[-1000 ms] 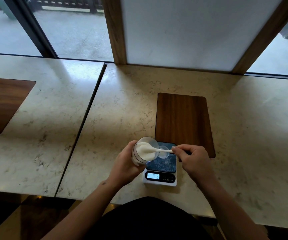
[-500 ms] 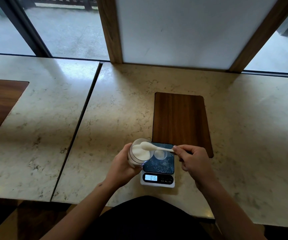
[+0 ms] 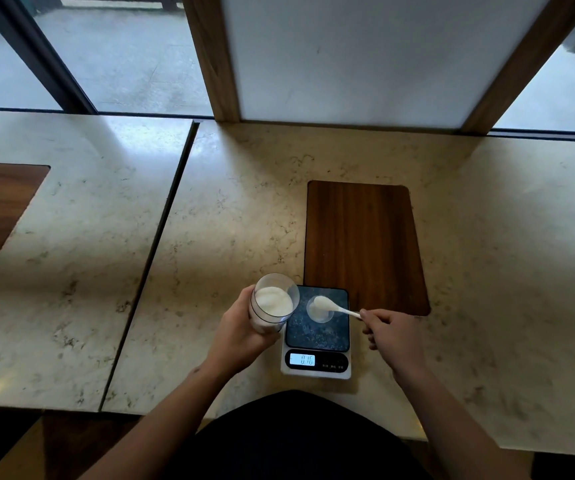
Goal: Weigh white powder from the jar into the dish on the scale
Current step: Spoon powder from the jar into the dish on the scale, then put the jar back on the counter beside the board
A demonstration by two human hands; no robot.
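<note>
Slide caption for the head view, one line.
Left hand tilts the powder jar while the right hand holds a loaded spoon over the dish on the scale.

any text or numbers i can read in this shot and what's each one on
"0.16" or thereabouts: lit display on the front of the scale; the digits 0, 1, 6 show, the decimal point is too blurred to place.
Small button markings right of the display: too small to read.
Jar, dish, spoon: no labels visible.
</note>
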